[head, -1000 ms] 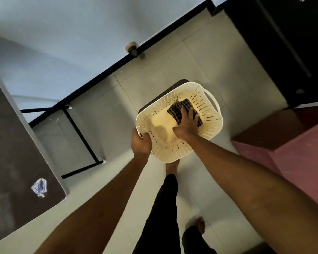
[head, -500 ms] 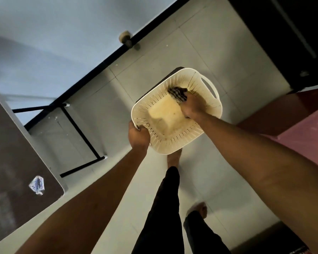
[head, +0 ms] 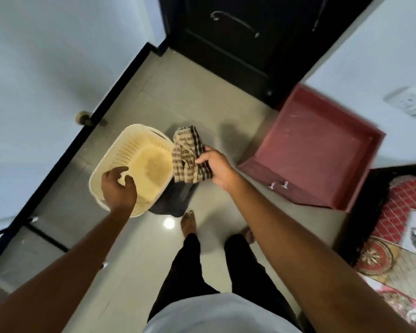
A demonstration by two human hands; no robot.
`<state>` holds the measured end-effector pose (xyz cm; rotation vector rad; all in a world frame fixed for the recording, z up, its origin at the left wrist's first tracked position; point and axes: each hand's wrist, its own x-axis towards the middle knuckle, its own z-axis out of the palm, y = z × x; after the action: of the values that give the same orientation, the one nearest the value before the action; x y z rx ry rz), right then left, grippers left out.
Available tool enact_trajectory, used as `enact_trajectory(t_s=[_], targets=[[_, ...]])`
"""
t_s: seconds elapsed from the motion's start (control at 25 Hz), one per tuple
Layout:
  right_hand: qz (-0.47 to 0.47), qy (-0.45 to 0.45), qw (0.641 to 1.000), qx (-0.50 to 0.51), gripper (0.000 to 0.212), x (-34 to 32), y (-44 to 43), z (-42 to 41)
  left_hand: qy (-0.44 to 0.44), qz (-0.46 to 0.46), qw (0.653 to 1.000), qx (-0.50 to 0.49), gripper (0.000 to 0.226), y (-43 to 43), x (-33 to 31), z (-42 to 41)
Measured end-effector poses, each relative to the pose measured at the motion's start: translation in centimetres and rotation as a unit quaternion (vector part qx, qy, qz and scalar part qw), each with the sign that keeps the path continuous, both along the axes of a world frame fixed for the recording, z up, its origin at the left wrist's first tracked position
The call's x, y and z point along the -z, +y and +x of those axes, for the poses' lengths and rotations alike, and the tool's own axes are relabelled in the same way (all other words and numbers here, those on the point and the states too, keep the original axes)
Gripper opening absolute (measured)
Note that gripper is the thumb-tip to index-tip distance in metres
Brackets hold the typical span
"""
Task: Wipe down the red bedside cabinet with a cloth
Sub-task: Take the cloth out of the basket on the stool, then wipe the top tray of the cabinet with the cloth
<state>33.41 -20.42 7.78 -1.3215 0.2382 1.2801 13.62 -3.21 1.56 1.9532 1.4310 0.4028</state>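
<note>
Red bedside cabinet (head: 315,150) sits on the floor well to the right of the cream perforated basket (head: 127,150), with two small handles on its front. Checked cloth (head: 186,152) is bunched just outside the basket's right rim, right hand (head: 217,168) clamped on it. Left hand (head: 118,188) is over the basket's near rim, fingers loosely curled. Can't tell if it grips the rim.

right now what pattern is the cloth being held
The cloth is beige with dark brown checks; head view.
</note>
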Motion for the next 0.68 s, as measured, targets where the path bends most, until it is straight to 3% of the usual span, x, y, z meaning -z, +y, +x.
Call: enact_trajectory(t_s=[0.12, 0.32, 0.48, 0.68], targets=[[0.0, 0.034, 0.999, 0.025, 0.062, 1.5, -8.3, 1.7, -0.006, -0.046, 0.995, 0.086, 0.02, -6.1, -0.5, 5.0], [-0.083, 0.003, 0.992, 0.096, 0.033, 3.8, -22.5, 6.6, 0.069, -0.118, 0.949, 0.286, 0.022, -17.2, 1.5, 15.2], [-0.172, -0.016, 0.978, 0.114, 0.059, 7.2, -30.0, 9.9, 0.136, -0.16, 0.91, 0.357, 0.016, -23.7, 3.0, 21.5], [-0.25, -0.084, 0.958, 0.115, 0.045, 9.0, -32.4, 13.7, 0.141, -0.198, 0.883, 0.402, 0.021, -25.9, 4.7, 28.5]])
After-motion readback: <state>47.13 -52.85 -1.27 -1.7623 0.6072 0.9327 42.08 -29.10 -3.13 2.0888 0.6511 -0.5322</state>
